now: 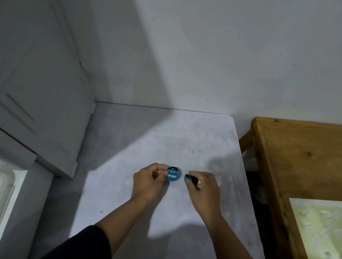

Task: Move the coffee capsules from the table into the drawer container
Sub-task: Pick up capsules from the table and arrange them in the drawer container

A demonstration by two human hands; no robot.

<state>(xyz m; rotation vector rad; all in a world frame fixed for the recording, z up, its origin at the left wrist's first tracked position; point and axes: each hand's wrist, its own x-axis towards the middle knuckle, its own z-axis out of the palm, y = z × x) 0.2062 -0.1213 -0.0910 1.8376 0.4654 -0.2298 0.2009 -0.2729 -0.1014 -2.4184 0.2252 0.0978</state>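
Two blue-lidded coffee capsules are over the white table point(163, 141). My left hand point(149, 182) pinches one capsule point(173, 174), its blue lid with white lettering facing up. My right hand point(204, 189) grips the other capsule point(189, 178), which is tilted on its side and partly hidden by my fingers. The clear plastic drawer container point(3, 188) sits at the lower left, holding several capsules with blue and white lids.
A white cabinet point(30, 62) stands left of the table, with the container in an opening below it. A wooden table point(309, 155) with a yellow-green mat point(328, 232) adjoins on the right. A wall is behind.
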